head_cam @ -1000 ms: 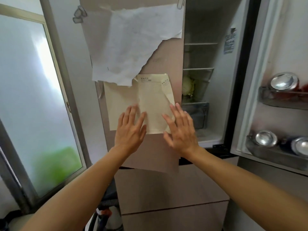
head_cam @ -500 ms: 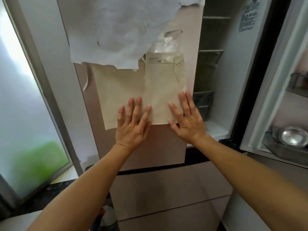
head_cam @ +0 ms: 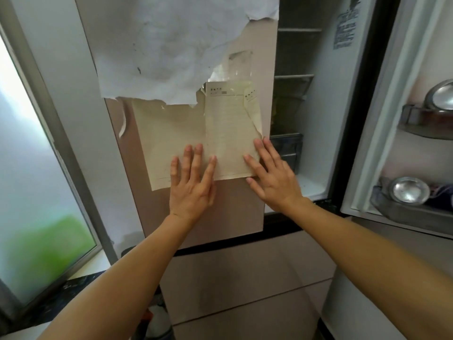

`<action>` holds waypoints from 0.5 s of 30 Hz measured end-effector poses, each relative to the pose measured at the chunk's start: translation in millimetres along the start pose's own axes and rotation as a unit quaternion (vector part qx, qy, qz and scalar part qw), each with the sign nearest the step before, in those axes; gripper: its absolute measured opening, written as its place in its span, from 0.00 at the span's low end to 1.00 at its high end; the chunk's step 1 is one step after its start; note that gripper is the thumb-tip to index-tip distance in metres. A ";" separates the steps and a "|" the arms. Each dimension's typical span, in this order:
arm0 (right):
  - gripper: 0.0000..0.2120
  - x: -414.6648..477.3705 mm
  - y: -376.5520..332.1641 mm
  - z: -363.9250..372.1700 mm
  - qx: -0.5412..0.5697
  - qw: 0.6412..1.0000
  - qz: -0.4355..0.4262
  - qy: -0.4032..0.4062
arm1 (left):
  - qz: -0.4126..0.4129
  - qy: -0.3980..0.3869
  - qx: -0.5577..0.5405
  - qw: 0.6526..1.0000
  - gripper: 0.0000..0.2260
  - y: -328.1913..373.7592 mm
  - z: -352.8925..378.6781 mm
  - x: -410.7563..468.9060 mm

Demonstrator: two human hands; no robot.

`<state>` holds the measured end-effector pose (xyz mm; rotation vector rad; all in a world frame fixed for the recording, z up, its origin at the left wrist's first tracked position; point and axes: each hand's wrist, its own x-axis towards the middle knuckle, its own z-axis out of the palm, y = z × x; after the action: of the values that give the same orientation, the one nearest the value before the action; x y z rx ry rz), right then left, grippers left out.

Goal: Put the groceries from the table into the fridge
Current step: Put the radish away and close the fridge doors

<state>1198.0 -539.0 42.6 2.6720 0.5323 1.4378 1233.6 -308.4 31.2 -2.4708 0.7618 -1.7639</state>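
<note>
The fridge (head_cam: 304, 168) was seen with its left door (head_cam: 220, 212) shut and its right door (head_cam: 382, 119) swung open. Both hands were laid flat on the left door, fingers spread and nothing gripped: the left hand (head_cam: 192, 190) was pressed over the bottom edge of a yellowed paper sheet (head_cam: 171, 133), and the right hand (head_cam: 272, 179) was placed at that sheet's bottom right corner, close to the door's right edge. Above the sheet, a torn white paper (head_cam: 171, 45) was stuck to the door, its ragged lower edge overlapping the sheet's top.

Through the open side, bare shelves (head_cam: 297, 30) and a clear drawer (head_cam: 289, 148) were visible; what the drawer held could not be told. A printed label (head_cam: 345, 28) was fixed to the inner wall. In the right door's racks, metal-topped cans were held: one in the upper rack (head_cam: 426, 126), with only its top (head_cam: 441, 93) showing, and another (head_cam: 408, 191) in the lower rack (head_cam: 404, 214). Below, two closed drawer fronts (head_cam: 245, 278) were seen. At the left, a frosted window (head_cam: 36, 168) stood beside the fridge. No groceries from the table were in view.
</note>
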 end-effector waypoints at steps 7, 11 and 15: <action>0.19 -105.3 43.3 -58.0 0.060 0.982 0.149 -0.096 | 0.029 -0.087 -0.146 0.985 0.16 98.9 -38.2 -14.9; 0.13 -159.5 83.8 -113.1 0.025 0.963 0.255 -0.084 | 0.051 -0.152 -0.270 0.949 0.14 177.0 -46.8 -4.7; 0.09 -193.4 127.4 -173.3 -0.008 0.938 0.345 -0.036 | 0.108 -0.162 -0.342 0.919 0.14 254.6 -57.0 25.7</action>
<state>992.9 -740.7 13.0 3.0282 -0.4827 1.4237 1092.9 -527.7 2.6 -2.7908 1.7608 -1.0779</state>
